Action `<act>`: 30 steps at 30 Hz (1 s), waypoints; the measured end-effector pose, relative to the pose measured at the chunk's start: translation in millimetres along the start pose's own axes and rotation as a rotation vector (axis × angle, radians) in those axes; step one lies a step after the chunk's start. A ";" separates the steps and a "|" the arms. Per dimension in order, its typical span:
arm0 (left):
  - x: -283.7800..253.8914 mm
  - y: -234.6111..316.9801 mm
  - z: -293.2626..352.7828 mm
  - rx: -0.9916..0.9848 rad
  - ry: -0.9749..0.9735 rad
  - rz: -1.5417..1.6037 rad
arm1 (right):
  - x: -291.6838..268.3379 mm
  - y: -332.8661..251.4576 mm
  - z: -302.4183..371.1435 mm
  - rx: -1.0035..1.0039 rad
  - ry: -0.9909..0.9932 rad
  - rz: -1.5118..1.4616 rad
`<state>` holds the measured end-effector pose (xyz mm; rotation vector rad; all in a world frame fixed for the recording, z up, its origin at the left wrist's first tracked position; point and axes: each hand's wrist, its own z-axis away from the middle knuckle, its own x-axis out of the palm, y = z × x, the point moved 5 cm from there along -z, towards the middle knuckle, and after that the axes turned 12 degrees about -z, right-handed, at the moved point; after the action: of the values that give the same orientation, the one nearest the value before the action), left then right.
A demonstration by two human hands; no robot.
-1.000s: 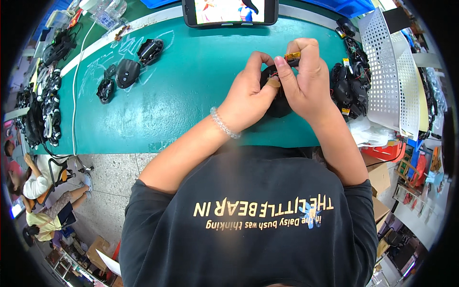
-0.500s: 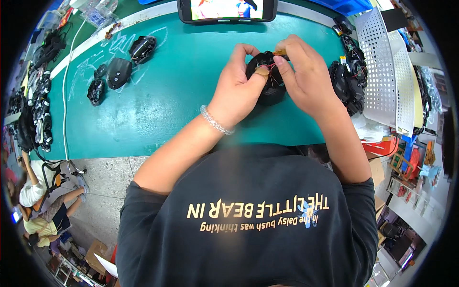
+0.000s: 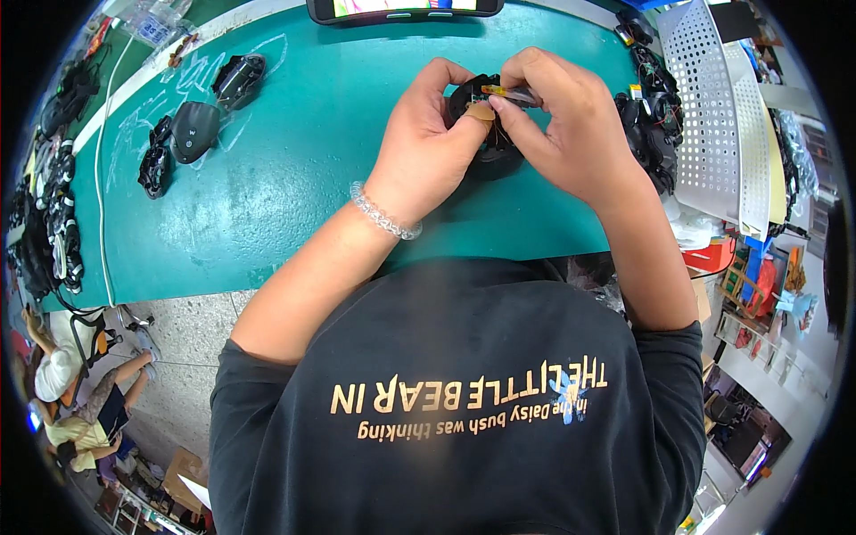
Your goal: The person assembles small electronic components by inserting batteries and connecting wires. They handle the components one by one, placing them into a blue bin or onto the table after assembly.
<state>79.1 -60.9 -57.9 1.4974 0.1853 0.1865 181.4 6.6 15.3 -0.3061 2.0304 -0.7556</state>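
Observation:
A rounded black plastic housing [image 3: 496,166] stands opened on the green bench, with thin wires inside. My left hand [image 3: 417,147] is closed around its left side, the thumb pressed over the opening. That thumb wears a tan cover [image 3: 480,112]. Between the thumb and fingers of my right hand [image 3: 575,129] is a small flat silver pouch battery [image 3: 517,93] with a yellow-brown taped end. It lies over the upper right of the housing, its taped end toward the middle. My fingers and thumbs hide much of the inside.
Black shells [image 3: 194,132] lie at the left of the green bench [image 3: 294,178]. A phone-like screen [image 3: 406,9] stands at the back. On the right are piled black parts [image 3: 658,116] beside a perforated white basket [image 3: 700,98]. A white cable [image 3: 100,196] crosses the left side.
My right hand has brought the battery farther over the housing, and its silver face now shows. My left hand keeps its hold. The whole view has shifted slightly.

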 end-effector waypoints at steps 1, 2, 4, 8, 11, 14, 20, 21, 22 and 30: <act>0.5 0.7 0.2 0.006 -0.002 0.005 | -0.5 -0.3 -0.7 0.002 -0.006 0.008; 1.0 1.2 0.5 0.011 -0.004 0.010 | -0.8 -0.7 -1.3 0.003 -0.012 0.017; 1.7 2.5 1.3 0.031 -0.008 0.009 | -1.3 -1.2 -2.6 0.010 -0.019 0.027; 2.4 3.4 1.8 0.072 -0.001 0.005 | -1.6 -2.2 -4.3 0.028 -0.034 0.045; 3.0 3.3 2.8 0.053 -0.026 0.016 | -1.7 -2.0 -5.5 0.035 -0.063 0.062; 1.6 0.7 1.2 0.071 -0.010 -0.053 | -0.4 -0.3 -4.9 0.043 -0.089 0.078; 2.8 3.0 2.2 0.050 -0.045 0.016 | -4.1 -3.9 -6.1 0.054 -0.127 0.111; 2.7 2.0 1.7 0.053 -0.046 0.003 | -4.5 -4.2 -5.6 0.052 -0.133 0.101; 1.7 0.5 0.5 0.057 -0.048 -0.009 | -5.0 -2.9 -4.7 0.075 -0.137 0.076; 1.0 -3.4 -3.1 0.034 -0.096 0.058 | -9.8 4.0 -4.7 0.014 -0.187 0.032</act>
<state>79.4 -57.8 -61.6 1.5429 0.0684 0.1587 183.1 16.4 21.3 -0.3235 1.8497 -0.6947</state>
